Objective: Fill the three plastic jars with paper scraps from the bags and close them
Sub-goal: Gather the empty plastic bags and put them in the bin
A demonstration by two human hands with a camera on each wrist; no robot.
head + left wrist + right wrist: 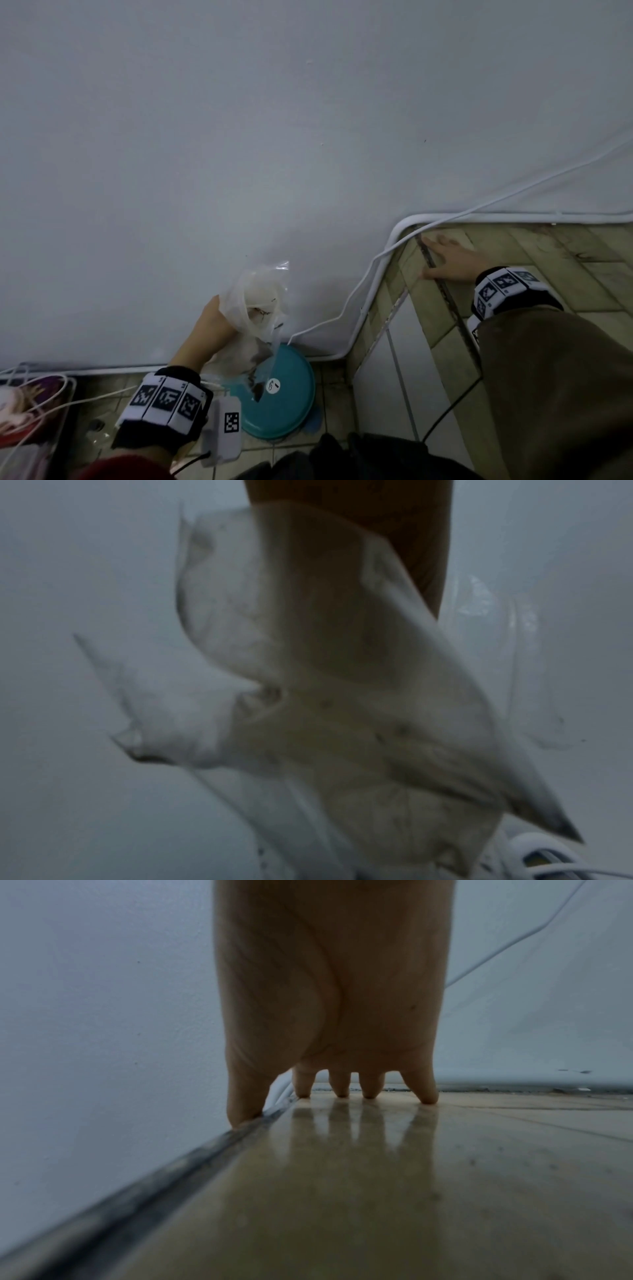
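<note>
Left hand pinching a clear plastic bag of paper scraps, grip closed on its crumpled side, raised in front of the white wall. Bag hanging just above a teal round lid on the tiled floor. Right hand spread flat, fingertips pressed on the tiled counter beside a white cable. Jars not discernible.

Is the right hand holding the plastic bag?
No, the right hand lies flat with spread fingers on the tiled ledge, while the left hand grips the plastic bag.
</note>
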